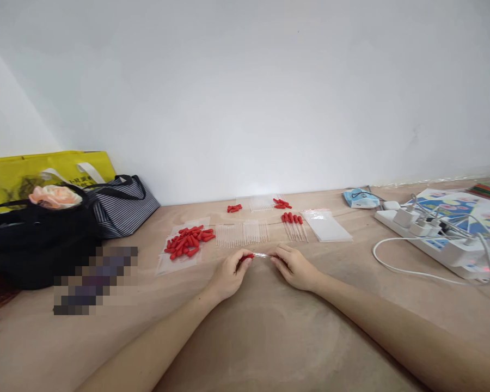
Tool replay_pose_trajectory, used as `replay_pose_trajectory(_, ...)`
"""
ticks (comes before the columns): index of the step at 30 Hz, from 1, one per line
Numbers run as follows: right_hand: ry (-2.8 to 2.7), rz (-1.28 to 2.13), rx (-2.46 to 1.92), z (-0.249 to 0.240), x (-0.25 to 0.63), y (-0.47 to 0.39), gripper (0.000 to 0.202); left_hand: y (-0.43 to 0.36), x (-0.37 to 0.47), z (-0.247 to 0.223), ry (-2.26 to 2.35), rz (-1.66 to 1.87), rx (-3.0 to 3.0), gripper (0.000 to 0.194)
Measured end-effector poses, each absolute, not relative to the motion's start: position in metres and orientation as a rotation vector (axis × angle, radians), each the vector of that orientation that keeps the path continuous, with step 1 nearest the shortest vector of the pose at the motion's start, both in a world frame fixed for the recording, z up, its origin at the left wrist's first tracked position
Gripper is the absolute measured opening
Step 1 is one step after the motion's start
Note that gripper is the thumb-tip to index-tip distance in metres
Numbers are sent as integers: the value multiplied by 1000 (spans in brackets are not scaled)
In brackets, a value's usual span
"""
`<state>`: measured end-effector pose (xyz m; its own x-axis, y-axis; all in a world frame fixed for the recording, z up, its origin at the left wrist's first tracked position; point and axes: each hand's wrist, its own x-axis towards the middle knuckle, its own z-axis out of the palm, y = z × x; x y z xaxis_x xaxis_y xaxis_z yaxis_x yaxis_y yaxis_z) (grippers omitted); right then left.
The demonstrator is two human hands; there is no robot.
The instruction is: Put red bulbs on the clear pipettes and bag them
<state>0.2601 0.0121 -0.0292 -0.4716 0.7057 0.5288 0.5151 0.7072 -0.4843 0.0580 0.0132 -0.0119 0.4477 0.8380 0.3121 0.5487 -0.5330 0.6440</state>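
Note:
Between the thumb and fingers of my left hand (231, 274) is a red rubber bulb (248, 257), mostly covered by the fingers. My right hand (296, 268) pinches a thin clear tube (262, 255) whose left end meets the bulb. Beyond my hands lie rows of clear tubes (243, 233). A pile of red bulbs (188, 242) rests on clear plastic bags to the left. Several tubes with red bulbs on their ends (295, 226) lie side by side to the right, beside a stack of clear bags (329, 225).
Small groups of red bulbs (283, 203) lie near the wall. At the left stand a black bag (41, 245), a striped bag (124, 209) and a yellow bag (81, 163). A white power strip (441, 247) with cables and a blue packet (361, 198) are at the right.

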Motion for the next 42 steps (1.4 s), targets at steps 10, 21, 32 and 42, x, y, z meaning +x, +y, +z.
replay_pose_trajectory(10, -2258, 280, -953, -29, 257, 9, 13, 16, 55, -15, 1191, 883, 2182, 16)
replay_pose_trajectory(21, -2441, 102, -871, -23, 264, 10, 19, 7, 54, -9, 1138, 774, 2455, 13)
replay_pose_trajectory(32, -2389, 82, -842, -26, 253, 8, 19, 4, 54, -8, 1069, 773, 2564, 16)
replay_pose_trajectory(42, -2349, 209, -842, -28, 250, 9, 15, 2, 54, -6, 1048, 800, 2549, 17)
